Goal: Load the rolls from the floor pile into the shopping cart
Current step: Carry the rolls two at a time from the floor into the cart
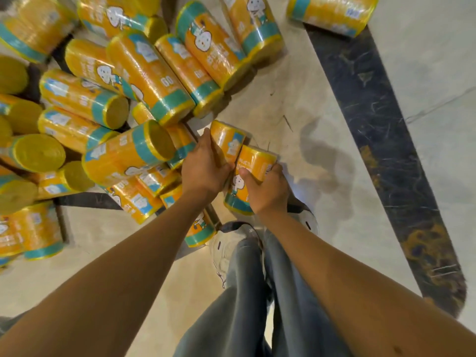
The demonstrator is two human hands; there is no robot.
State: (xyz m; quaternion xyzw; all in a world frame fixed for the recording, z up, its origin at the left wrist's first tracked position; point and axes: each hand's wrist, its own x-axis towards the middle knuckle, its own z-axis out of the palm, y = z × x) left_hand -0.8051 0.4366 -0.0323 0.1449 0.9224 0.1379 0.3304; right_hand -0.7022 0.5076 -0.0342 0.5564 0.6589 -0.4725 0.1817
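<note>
Several orange rolls with teal bands and a cartoon print lie heaped on the floor as a pile [123, 106] across the left and top of the head view. My left hand [206, 168] is closed around one roll [229, 140] at the pile's right edge. Beside it, my right hand [268, 189] grips a second roll [253, 163], which stands tilted just above my feet. The two held rolls touch each other. No shopping cart shows in this view.
A dark, scuffed floor stripe [381, 140] runs diagonally at the right. One stray roll [332, 11] lies at the top right. My legs in grey trousers and white shoes [231, 248] stand directly below the hands. Bare concrete floor [296, 99] lies right of the pile.
</note>
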